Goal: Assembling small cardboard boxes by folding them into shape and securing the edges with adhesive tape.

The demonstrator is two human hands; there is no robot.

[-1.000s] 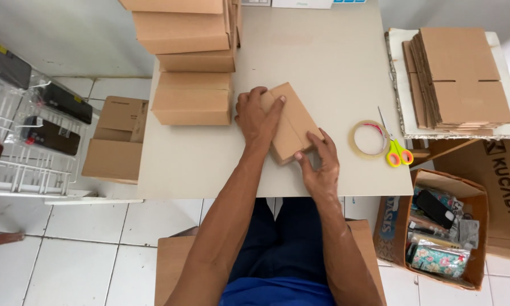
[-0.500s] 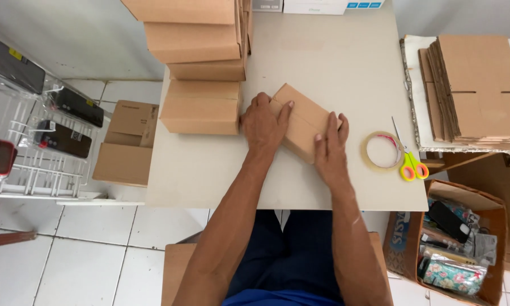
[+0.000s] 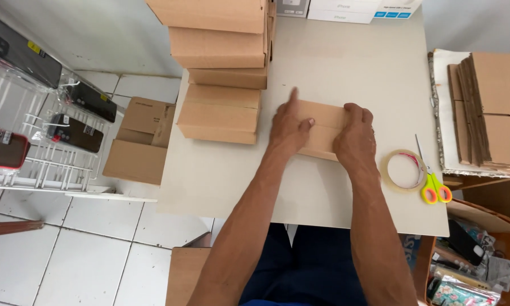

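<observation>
From the head camera, a pale table [image 3: 334,192] is filling the middle of the picture, standing on a white tiled floor [image 3: 68,243] beside a grey-white wall. A stack of closed cardboard boxes [image 3: 221,68] is rising along the table's far left part, and white boxes [image 3: 345,8] are sitting at its far edge. A white wire rack [image 3: 39,164] with dark phone cases is standing to the left, with an open cardboard box [image 3: 139,141] lying on the floor between rack and table. To the right, flattened cartons [image 3: 493,107] are lying piled on another surface, and a roll of clear tape [image 3: 403,171] and yellow-handled scissors [image 3: 433,184] are resting near the table's right edge.

The small cardboard box [image 3: 323,127] is lying flat near the table's middle, just right of the stack, its long axis running left to right across the table, tilting slightly down toward the right. The left hand [image 3: 289,127] is pressing flat on its left end, fingers close together, the index finger pointing away. The right hand [image 3: 354,136] is covering its right end, fingers curled over the far edge.
</observation>
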